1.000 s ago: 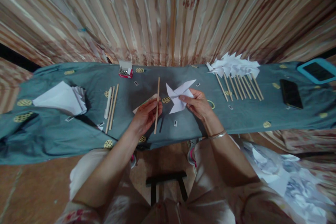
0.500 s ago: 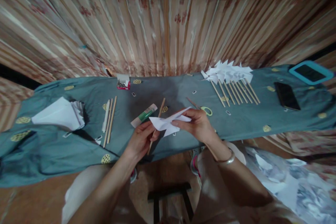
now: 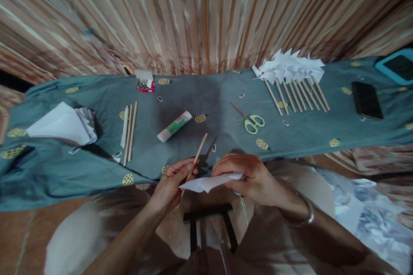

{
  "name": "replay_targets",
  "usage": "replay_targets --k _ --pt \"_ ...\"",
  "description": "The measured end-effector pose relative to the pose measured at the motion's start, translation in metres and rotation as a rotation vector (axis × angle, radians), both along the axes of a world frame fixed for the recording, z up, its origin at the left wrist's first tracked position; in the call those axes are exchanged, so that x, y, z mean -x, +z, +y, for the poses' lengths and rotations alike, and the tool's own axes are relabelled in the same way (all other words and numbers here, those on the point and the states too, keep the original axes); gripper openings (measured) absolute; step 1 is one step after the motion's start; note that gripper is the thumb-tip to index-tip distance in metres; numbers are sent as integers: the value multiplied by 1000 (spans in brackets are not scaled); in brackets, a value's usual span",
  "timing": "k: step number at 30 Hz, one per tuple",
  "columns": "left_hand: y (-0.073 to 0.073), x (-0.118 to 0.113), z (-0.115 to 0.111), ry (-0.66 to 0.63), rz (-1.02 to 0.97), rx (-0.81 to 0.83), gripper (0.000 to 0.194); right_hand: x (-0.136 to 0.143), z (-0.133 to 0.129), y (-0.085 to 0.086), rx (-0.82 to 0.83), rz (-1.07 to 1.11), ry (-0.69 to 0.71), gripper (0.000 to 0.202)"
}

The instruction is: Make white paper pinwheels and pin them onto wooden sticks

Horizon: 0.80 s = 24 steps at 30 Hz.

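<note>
Between the fingers of my left hand (image 3: 171, 180) is a thin wooden stick (image 3: 201, 147), its upper end pointing up and away from me. My right hand (image 3: 251, 176) is closed around a folded white paper pinwheel (image 3: 204, 184), seen nearly edge-on in front of the table's near edge. The pinwheel's left tip reaches the stick near my left fingers; whether the two are joined cannot be seen. Beyond my hands lie a green-and-white glue stick (image 3: 175, 126) and scissors (image 3: 253, 123) with yellow-green handles.
Several paper pinwheels on sticks (image 3: 290, 68) lie at the back right, near a black phone (image 3: 367, 99) and a blue-framed tablet (image 3: 400, 66). Leftward are a small box of metal pins (image 3: 145, 84), loose sticks (image 3: 132, 131) and stacked white paper (image 3: 61, 124). A dark stool (image 3: 208, 212) stands below.
Both hands have come closer to my body with the stick and pinwheel. The pinwheel has turned flatter, and the right hand now covers more of it. The scissors show fully.
</note>
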<state>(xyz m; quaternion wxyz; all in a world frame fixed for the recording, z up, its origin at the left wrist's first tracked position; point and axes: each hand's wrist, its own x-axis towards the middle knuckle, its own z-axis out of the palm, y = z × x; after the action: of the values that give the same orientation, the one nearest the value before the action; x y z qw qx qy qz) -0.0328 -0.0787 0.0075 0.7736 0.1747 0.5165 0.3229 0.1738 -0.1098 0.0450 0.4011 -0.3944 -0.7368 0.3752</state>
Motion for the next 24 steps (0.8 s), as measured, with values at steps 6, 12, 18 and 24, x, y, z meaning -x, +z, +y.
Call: replay_targets --k 6,12,18,24 --pt "-12 -12 -31 86 85 54 34 2 -10 -18 10 -49 9 13" --pt "-42 -24 -63 127 95 57 13 1 -12 -37 11 -107 -6 14" --pt "-63 -24 -74 43 217 -35 35 0 -13 -49 26 -199 -21 14" --pt "-63 -19 -69 25 191 -103 32 6 -16 -61 -59 -283 -73 11"
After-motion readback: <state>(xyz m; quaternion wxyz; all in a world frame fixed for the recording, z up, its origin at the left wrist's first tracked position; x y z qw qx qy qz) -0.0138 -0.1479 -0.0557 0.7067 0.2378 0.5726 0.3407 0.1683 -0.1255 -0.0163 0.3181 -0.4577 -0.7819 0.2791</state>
